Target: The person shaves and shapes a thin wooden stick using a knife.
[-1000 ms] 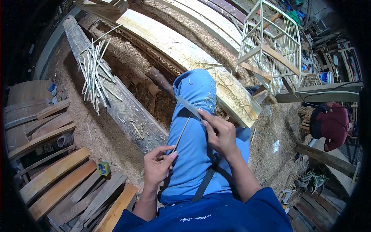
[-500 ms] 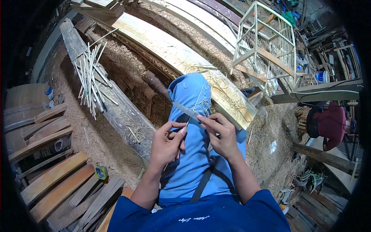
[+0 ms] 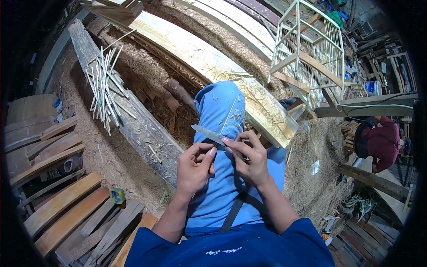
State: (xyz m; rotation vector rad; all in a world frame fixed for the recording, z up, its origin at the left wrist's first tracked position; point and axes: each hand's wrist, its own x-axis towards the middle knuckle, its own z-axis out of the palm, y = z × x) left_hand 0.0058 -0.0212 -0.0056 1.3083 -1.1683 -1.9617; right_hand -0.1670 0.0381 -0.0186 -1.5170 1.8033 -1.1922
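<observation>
A flat pale blade [image 3: 207,133] sticks out to the upper left from my right hand [image 3: 249,159], whose fingers are closed on its near end. Just left of it, my left hand [image 3: 195,167] pinches the lower part of a thin stick [image 3: 229,115]. The stick's upper part points away over the blue-clad knee [image 3: 219,99], and the blade crosses it near my fingertips. Curled shavings cling to the knee. Off to the left, a bundle of thin pale sticks [image 3: 105,89] lies on a weathered plank [image 3: 138,127].
A long pale board [image 3: 195,53] with shavings runs behind the knee. A cage of thin bars [image 3: 311,53] stands at the upper right. Curved wood pieces [image 3: 62,202] and a yellow-green tape measure [image 3: 117,196] are at the lower left. A person [image 3: 383,144] is at the far right.
The blade has shifted slightly left and down and lies flatter across the stick. Both hands have moved slightly, and they stay close together over the leg.
</observation>
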